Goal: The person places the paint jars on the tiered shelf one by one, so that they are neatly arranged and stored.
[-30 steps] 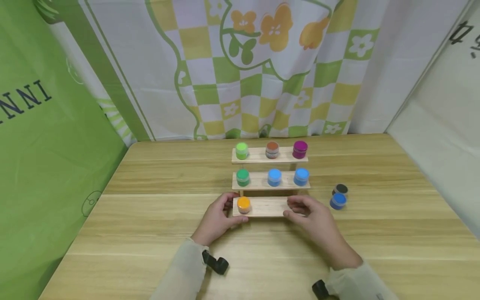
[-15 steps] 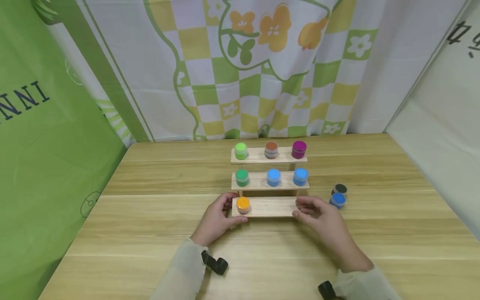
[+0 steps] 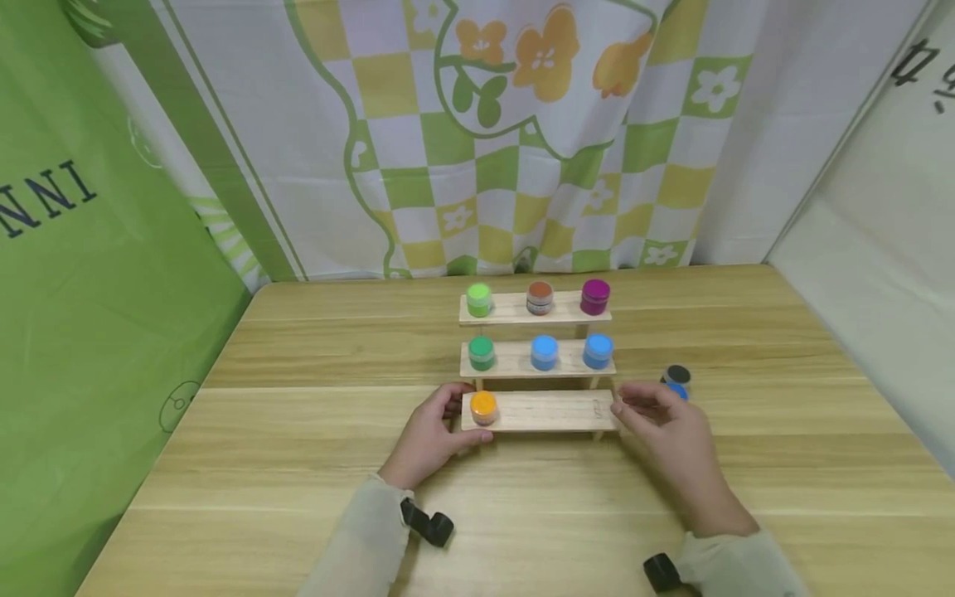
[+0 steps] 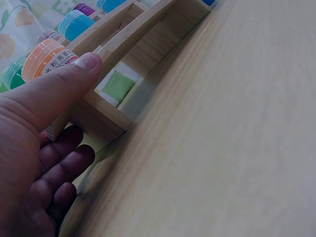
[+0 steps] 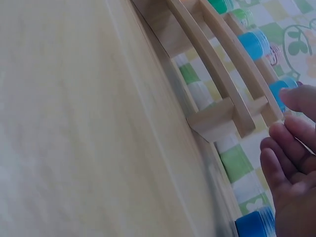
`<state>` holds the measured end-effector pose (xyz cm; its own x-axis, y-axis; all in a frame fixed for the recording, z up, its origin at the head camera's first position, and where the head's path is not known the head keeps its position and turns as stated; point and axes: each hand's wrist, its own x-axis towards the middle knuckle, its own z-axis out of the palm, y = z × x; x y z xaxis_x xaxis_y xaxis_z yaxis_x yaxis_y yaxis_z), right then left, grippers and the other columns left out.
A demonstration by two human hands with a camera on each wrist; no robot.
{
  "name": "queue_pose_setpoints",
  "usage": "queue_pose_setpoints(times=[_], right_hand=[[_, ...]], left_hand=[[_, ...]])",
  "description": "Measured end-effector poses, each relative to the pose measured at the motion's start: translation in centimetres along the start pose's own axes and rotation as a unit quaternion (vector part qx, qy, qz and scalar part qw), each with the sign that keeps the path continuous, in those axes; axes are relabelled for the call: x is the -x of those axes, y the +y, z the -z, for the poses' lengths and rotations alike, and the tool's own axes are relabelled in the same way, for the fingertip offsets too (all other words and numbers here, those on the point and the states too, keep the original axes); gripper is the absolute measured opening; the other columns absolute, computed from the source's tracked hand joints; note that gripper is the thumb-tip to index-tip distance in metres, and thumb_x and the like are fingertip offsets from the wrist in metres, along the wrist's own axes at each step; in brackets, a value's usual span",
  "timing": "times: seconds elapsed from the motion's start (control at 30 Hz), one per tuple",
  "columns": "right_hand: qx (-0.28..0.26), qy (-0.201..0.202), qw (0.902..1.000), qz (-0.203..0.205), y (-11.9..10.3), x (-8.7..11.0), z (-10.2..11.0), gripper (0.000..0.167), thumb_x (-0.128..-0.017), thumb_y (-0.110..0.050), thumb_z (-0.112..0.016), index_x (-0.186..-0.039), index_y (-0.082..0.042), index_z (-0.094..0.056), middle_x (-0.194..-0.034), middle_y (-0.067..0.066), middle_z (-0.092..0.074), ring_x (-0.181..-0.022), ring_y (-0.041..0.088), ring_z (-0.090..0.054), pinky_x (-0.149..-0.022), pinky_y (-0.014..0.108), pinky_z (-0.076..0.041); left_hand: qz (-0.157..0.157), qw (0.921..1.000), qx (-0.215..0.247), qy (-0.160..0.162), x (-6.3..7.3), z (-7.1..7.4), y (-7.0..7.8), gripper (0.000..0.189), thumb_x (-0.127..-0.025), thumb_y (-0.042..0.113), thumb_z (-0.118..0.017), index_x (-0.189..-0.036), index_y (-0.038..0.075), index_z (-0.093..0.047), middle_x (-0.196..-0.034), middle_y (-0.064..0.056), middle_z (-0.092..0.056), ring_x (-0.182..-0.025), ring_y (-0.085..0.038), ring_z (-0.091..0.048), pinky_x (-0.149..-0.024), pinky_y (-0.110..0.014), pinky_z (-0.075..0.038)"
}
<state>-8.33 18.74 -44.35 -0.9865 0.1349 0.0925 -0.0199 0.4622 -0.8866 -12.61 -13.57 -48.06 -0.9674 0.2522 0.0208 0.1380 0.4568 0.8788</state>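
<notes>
A three-step wooden rack [image 3: 548, 412] stands on the table. My left hand [image 3: 429, 435] holds the left end of its lowest step. In the left wrist view the thumb [image 4: 69, 81] lies along the front edge by an orange paint jar [image 4: 42, 61], with the other fingers curled below. My right hand [image 3: 671, 435] is at the right end of that step, its fingers loosely bent and nothing between them. The right wrist view shows this hand [image 5: 296, 153] beside the rack's end, whether touching I cannot tell. A dark blue jar [image 3: 677, 390] is partly hidden behind the right hand.
A black-lidded jar [image 3: 676, 376] stands behind the dark blue one. Green [image 3: 481, 352] and two light blue jars [image 3: 545, 352] sit on the middle step. Lime [image 3: 479, 299], brown [image 3: 540, 298] and purple [image 3: 594, 297] jars occupy the top. A patterned curtain [image 3: 418, 191] hangs behind the table.
My right hand has slid rightward along the lowest step to its end, uncovering the step's right part and covering part of the dark blue jar. The left hand stays in place.
</notes>
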Motion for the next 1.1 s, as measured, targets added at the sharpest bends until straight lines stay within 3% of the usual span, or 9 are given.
queue_pose_setpoints(times=[0.3, 0.5, 0.73, 0.83, 1.0, 1.1], right_hand=[[0.018, 0.065, 0.9969, -0.04, 0.6, -0.3, 1.1, 0.042, -0.095, -0.039, -0.07, -0.125, -0.009, -0.066, -0.125, 0.005, -0.067, -0.108, 0.003, -0.058, -0.086, 0.008, -0.044], [0.013, 0.082, 0.9934, -0.079, 0.8, -0.7, 1.9, 0.051, -0.095, -0.043, -0.068, -0.133, -0.009, -0.061, -0.136, 0.005, -0.061, -0.125, 0.021, -0.056, -0.099, 0.027, -0.048], [-0.018, 0.1, 0.9888, -0.109, 1.6, -1.1, 2.9, 0.055, -0.093, -0.039, -0.072, -0.137, -0.009, -0.059, -0.145, 0.01, -0.054, -0.134, 0.032, -0.046, -0.11, 0.051, -0.037], [-0.018, 0.098, 0.9874, -0.123, 1.9, -1.3, 3.3, 0.058, -0.093, -0.041, -0.072, -0.139, -0.009, -0.057, -0.147, 0.012, -0.052, -0.135, 0.034, -0.043, -0.11, 0.054, -0.035], [-0.01, 0.089, 0.9863, -0.139, 2.4, -1.5, 3.6, 0.064, -0.092, -0.044, -0.071, -0.143, -0.009, -0.053, -0.146, 0.012, -0.051, -0.133, 0.032, -0.045, -0.109, 0.051, -0.038], [0.004, 0.085, 0.9858, -0.145, 2.6, -1.6, 3.6, 0.064, -0.092, -0.045, -0.071, -0.143, -0.01, -0.053, -0.142, 0.011, -0.054, -0.125, 0.026, -0.05, -0.1, 0.034, -0.046]], left_hand=[[-0.007, 1.0, -0.002, 0.002, -0.1, 0.0, -0.1, 0.067, -0.075, 0.036, -0.089, -0.132, 0.018, -0.059, -0.118, 0.001, -0.063, -0.105, -0.019, -0.057, -0.098, -0.045, -0.045], [0.0, 1.0, 0.004, 0.003, 0.0, 0.0, 0.1, 0.066, -0.075, 0.036, -0.09, -0.131, 0.018, -0.059, -0.118, -0.001, -0.062, -0.106, -0.02, -0.056, -0.099, -0.046, -0.044], [0.0, 1.0, 0.006, 0.003, 0.0, 0.0, 0.1, 0.066, -0.075, 0.036, -0.09, -0.131, 0.017, -0.059, -0.116, -0.001, -0.063, -0.106, -0.02, -0.056, -0.099, -0.046, -0.044], [0.0, 1.0, 0.006, 0.002, 0.0, 0.0, 0.1, 0.066, -0.076, 0.036, -0.089, -0.131, 0.017, -0.059, -0.116, -0.001, -0.062, -0.105, -0.019, -0.056, -0.098, -0.046, -0.044], [0.001, 1.0, 0.006, 0.002, 0.1, 0.0, 0.3, 0.065, -0.076, 0.035, -0.089, -0.131, 0.017, -0.059, -0.115, -0.001, -0.062, -0.105, -0.02, -0.056, -0.098, -0.046, -0.044], [0.0, 1.0, 0.004, 0.002, 0.1, 0.0, 0.3, 0.065, -0.076, 0.035, -0.089, -0.131, 0.017, -0.059, -0.115, -0.001, -0.062, -0.105, -0.02, -0.056, -0.098, -0.046, -0.044]])
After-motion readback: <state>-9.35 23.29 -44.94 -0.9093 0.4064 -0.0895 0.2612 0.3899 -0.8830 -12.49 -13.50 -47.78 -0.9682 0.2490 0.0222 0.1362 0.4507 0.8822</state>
